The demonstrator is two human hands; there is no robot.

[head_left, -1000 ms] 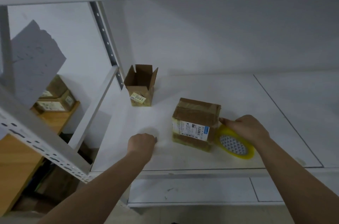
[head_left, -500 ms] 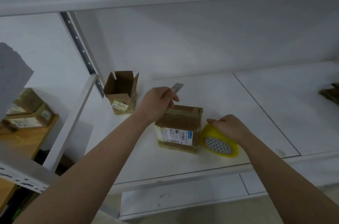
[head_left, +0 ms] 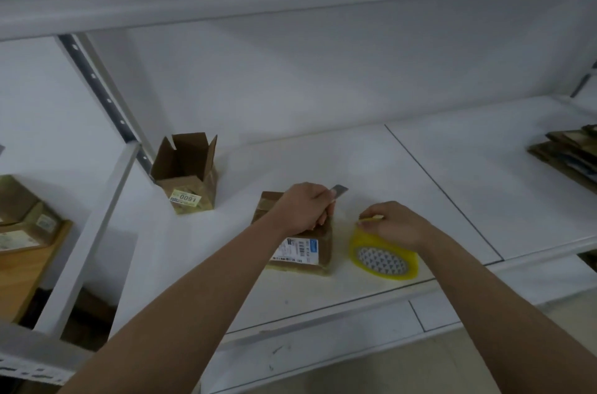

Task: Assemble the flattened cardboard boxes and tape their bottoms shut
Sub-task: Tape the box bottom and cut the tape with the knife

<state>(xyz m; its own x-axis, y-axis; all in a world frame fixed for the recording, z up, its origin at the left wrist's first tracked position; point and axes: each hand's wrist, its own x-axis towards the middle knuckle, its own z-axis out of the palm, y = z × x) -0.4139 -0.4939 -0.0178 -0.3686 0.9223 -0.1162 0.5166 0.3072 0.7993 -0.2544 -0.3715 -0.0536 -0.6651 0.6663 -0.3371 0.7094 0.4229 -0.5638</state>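
A small brown cardboard box with tape across its top and a white printed label on its near face is seen on the white shelf, near the front edge, flaps closed. Its longer side appears to run away from the viewer, the labelled face turned toward the camera. The left hand is curled round a grey blade held above the box's top, the blade tip pointing right and away. The right hand pinches the free end of a yellow roll of tape standing tilted just right of the box (the strip itself is hard to make out). An open brown cardboard box with a yellow sticker stands upright farther left
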